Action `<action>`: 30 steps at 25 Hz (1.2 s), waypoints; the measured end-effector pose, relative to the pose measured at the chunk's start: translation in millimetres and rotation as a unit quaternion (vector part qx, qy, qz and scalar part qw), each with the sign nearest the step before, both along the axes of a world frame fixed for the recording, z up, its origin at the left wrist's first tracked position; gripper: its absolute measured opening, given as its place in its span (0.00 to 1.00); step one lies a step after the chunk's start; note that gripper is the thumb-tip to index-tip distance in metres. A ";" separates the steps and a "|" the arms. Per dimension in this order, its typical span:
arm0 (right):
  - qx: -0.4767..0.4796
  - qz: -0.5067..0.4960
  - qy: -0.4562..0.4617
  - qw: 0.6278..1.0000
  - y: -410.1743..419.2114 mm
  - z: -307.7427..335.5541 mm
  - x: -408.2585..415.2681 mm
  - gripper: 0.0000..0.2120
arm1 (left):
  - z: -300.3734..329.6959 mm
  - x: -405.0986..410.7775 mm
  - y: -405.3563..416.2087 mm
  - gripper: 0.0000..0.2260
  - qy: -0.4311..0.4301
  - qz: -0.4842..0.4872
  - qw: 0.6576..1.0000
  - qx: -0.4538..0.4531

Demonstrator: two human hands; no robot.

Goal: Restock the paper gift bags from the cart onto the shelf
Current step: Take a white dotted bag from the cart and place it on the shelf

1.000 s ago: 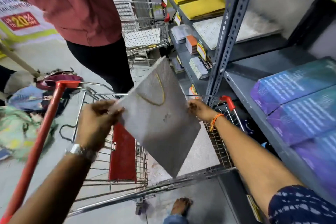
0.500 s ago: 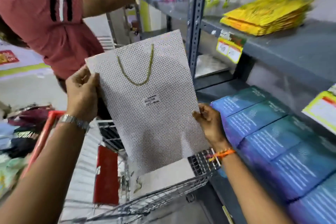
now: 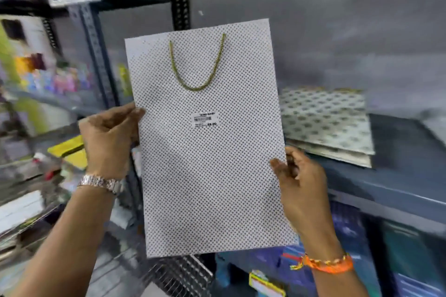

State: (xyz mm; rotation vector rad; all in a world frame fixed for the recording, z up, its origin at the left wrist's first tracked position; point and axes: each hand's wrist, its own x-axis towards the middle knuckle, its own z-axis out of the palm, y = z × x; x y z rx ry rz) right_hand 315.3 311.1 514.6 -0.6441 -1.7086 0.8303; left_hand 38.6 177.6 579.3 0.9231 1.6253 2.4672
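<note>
I hold a flat white paper gift bag with small dark dots, a gold cord handle and a barcode sticker, upright in front of the grey shelf. My left hand grips its left edge at mid height. My right hand grips its right edge lower down. A small stack of patterned gift bags lies flat on the shelf, just right of the bag I hold. A corner of the wire cart shows below the bag.
A slotted steel upright stands left of the bag, with blurred goods on shelves beyond it. Blue and purple boxes fill the level under the shelf. A yellow price tag hangs at the bottom.
I have lifted the bag from over the cart up to shelf height and turned it upright. My view swung up and right, away from the cart and the person in red.
</note>
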 end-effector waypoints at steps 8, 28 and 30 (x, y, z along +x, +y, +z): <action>0.032 -0.319 -0.010 0.947 21.6 75.9 164.4 0.10 | 51.7 121.0 163.8 0.12 0.095 -0.196 0.975 -0.051; -0.155 -0.503 -0.334 0.782 147.3 109.0 420.9 0.18 | 53.2 438.1 339.6 0.11 0.321 -0.356 0.810 -0.338; -0.160 -0.498 -0.345 0.779 149.3 103.1 419.9 0.17 | 51.4 438.9 341.6 0.13 0.346 -0.338 0.793 -0.370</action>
